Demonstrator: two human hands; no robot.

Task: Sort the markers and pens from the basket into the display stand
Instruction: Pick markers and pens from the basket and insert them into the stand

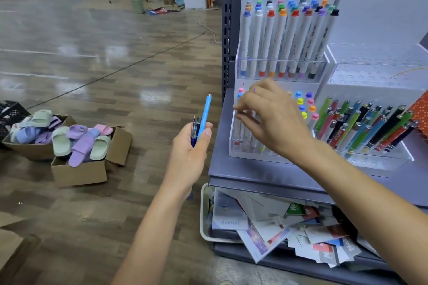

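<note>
Gripping a light-blue pen point(205, 113) and two darker pens point(196, 127), the left hand point(188, 148) hovers beside the display stand point(234, 148); the right hand point(272, 119) dips among its bottom-row markers point(310, 109), fingers bent, grip unclear.

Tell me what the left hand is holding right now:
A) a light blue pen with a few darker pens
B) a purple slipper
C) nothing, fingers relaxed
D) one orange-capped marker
A: the left hand grips a light blue pen that points upward, with darker pens bunched against it in the same grip.
</note>
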